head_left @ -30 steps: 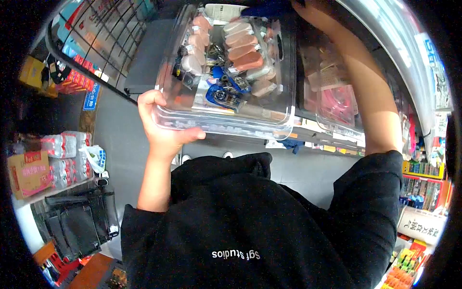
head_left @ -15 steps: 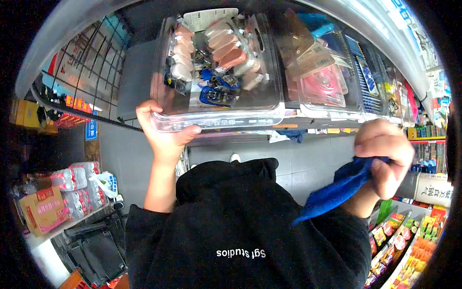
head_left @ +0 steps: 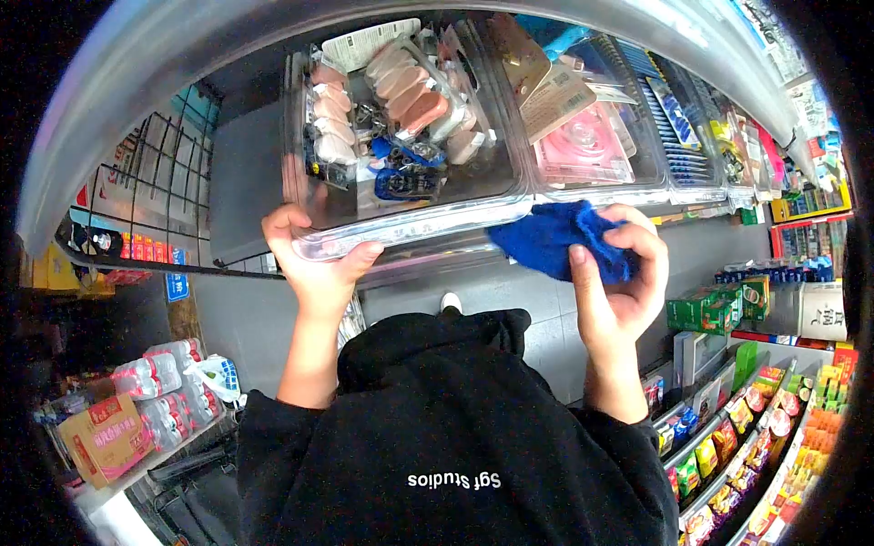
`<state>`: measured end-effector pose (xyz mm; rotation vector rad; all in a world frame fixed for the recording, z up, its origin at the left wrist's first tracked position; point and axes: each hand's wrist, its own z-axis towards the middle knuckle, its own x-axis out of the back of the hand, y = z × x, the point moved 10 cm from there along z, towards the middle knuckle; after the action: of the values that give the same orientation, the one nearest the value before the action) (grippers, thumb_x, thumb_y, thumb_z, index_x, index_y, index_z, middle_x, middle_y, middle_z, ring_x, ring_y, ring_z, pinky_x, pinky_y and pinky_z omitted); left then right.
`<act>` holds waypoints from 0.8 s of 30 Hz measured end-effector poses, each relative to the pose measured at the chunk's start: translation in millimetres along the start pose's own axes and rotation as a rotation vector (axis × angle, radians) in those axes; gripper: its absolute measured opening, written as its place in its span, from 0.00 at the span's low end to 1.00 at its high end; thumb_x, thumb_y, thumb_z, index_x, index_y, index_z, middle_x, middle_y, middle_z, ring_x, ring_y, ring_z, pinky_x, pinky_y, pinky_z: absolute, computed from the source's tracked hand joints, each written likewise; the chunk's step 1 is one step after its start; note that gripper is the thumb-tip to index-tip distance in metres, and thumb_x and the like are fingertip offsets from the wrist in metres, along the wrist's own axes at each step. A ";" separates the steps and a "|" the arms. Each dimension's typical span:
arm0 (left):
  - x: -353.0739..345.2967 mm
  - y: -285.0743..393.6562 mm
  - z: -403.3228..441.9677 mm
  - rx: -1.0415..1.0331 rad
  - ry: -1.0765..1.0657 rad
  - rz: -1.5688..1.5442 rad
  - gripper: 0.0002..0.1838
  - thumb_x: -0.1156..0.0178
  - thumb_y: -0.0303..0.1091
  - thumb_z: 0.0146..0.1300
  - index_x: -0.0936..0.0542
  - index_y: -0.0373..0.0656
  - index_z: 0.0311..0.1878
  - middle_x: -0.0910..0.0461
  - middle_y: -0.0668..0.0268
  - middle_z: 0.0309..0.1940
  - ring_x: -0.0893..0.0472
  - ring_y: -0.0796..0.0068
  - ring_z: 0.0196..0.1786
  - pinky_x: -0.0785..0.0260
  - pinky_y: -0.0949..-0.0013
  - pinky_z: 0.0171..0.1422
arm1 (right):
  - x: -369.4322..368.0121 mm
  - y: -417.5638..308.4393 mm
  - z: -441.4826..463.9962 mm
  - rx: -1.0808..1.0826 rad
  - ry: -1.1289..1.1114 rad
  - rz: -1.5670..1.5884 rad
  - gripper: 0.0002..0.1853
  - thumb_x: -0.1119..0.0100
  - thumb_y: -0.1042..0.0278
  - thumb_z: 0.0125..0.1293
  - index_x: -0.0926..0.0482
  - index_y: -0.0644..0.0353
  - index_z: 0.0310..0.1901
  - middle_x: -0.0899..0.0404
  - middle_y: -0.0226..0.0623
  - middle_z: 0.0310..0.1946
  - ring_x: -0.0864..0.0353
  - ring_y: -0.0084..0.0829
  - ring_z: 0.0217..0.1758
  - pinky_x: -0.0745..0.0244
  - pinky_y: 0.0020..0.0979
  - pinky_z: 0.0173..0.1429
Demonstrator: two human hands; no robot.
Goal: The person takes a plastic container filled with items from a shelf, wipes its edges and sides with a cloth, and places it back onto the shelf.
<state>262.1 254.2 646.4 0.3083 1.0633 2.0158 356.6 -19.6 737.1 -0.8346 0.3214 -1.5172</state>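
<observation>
My left hand grips the front left corner of a clear plastic bin, thumb in front and fingers over the rim. Inside the bin lie pale pink and peach oval items and blue-and-metal pieces, partly seen through the plastic. My right hand holds a crumpled blue cloth between thumb and fingers, beside the bin's front right corner. Whether the cloth touches the bin, I cannot tell. A second clear bin with a pink package and cards adjoins it on the right.
More bins with blue-striped packs continue rightward. A curved pale edge arches overhead. To the left are a black wire rack, bottled water and a cardboard box. Snack shelves stand at lower right.
My right hand has come down from the shelf with the blue cloth, then moved left to the bin's front edge. My left hand keeps its grip on the bin. The view has shifted.
</observation>
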 end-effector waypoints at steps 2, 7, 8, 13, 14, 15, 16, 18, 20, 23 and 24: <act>-0.2 0.6 0.3 0.000 -0.001 -0.001 0.37 0.25 0.42 0.38 0.43 0.45 0.43 0.50 0.42 0.65 0.51 0.54 0.70 0.52 0.51 0.70 | 0.8 -7.9 -0.8 0.107 0.101 0.002 0.17 0.36 0.82 0.45 0.30 0.61 0.37 0.27 0.46 0.41 0.27 0.38 0.44 0.34 0.34 0.52; -0.1 2.0 -0.3 0.018 0.009 -0.017 0.37 0.24 0.40 0.38 0.43 0.45 0.43 0.49 0.43 0.64 0.51 0.54 0.70 0.52 0.51 0.70 | -62.4 -22.1 -12.5 0.249 -0.140 -0.223 0.14 0.37 0.81 0.42 0.27 0.60 0.33 0.26 0.45 0.39 0.24 0.44 0.42 0.27 0.37 0.45; -0.3 2.5 0.0 0.007 0.005 -0.005 0.37 0.24 0.40 0.38 0.43 0.45 0.43 0.49 0.43 0.64 0.50 0.54 0.70 0.52 0.50 0.70 | -68.8 -25.4 -18.6 0.298 -0.136 -0.187 0.14 0.37 0.80 0.41 0.27 0.60 0.33 0.26 0.45 0.38 0.23 0.45 0.42 0.26 0.37 0.44; 0.3 5.0 -0.4 -0.008 -0.010 0.038 0.37 0.24 0.37 0.37 0.43 0.44 0.42 0.48 0.41 0.64 0.48 0.53 0.69 0.51 0.49 0.69 | -96.0 -42.7 -27.3 0.407 -0.277 -0.059 0.11 0.40 0.76 0.45 0.25 0.61 0.34 0.25 0.46 0.38 0.22 0.44 0.41 0.23 0.36 0.42; 1.1 4.2 -0.1 -0.005 -0.007 0.039 0.37 0.24 0.37 0.37 0.43 0.44 0.42 0.48 0.41 0.64 0.48 0.53 0.69 0.51 0.49 0.69 | -91.8 -38.5 -26.6 0.417 -0.282 -0.083 0.11 0.40 0.76 0.45 0.25 0.61 0.34 0.25 0.46 0.38 0.22 0.43 0.41 0.23 0.36 0.42; 0.7 4.1 -0.4 -0.010 -0.016 0.020 0.37 0.24 0.37 0.37 0.43 0.44 0.41 0.49 0.41 0.64 0.48 0.53 0.69 0.51 0.49 0.69 | -82.7 -36.1 -20.5 0.406 -0.265 -0.137 0.12 0.40 0.78 0.43 0.26 0.62 0.33 0.24 0.46 0.39 0.22 0.43 0.41 0.23 0.35 0.42; 0.5 4.5 -1.1 -0.016 -0.022 0.002 0.37 0.24 0.37 0.37 0.43 0.44 0.41 0.49 0.40 0.64 0.48 0.53 0.69 0.51 0.49 0.69 | -72.8 -28.3 -16.8 0.373 -0.218 -0.155 0.13 0.41 0.80 0.40 0.26 0.62 0.33 0.24 0.47 0.40 0.22 0.42 0.41 0.24 0.34 0.42; 0.4 5.2 -0.4 -0.006 -0.023 0.002 0.36 0.24 0.38 0.37 0.43 0.44 0.41 0.49 0.41 0.64 0.48 0.53 0.69 0.52 0.48 0.69 | -61.1 -20.5 -14.0 0.331 -0.193 -0.215 0.13 0.42 0.81 0.40 0.25 0.62 0.33 0.24 0.46 0.39 0.22 0.42 0.40 0.24 0.34 0.42; -0.7 5.3 -0.3 0.004 -0.031 0.003 0.36 0.24 0.38 0.37 0.43 0.44 0.41 0.49 0.41 0.64 0.48 0.53 0.69 0.52 0.48 0.70 | -67.5 -23.1 -16.0 0.336 -0.233 -0.208 0.18 0.42 0.88 0.37 0.28 0.63 0.34 0.24 0.48 0.38 0.21 0.43 0.41 0.25 0.34 0.43; 0.2 4.1 -0.4 0.007 -0.018 0.004 0.37 0.24 0.40 0.36 0.43 0.44 0.41 0.48 0.42 0.64 0.48 0.53 0.69 0.51 0.49 0.69 | -90.0 -40.6 -24.0 0.448 -0.217 -0.156 0.12 0.41 0.76 0.42 0.26 0.63 0.33 0.24 0.45 0.38 0.22 0.42 0.41 0.25 0.35 0.43; 1.9 2.4 -1.4 0.011 -0.012 0.030 0.37 0.25 0.42 0.38 0.43 0.44 0.41 0.48 0.42 0.64 0.47 0.53 0.69 0.50 0.50 0.69 | -101.7 -49.4 -26.0 0.477 -0.233 -0.096 0.12 0.41 0.73 0.43 0.26 0.62 0.33 0.25 0.44 0.37 0.22 0.42 0.41 0.24 0.35 0.44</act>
<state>258.8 254.1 647.1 0.3440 1.0689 2.0328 294.7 77.0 720.1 -0.6396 -0.2505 -1.4828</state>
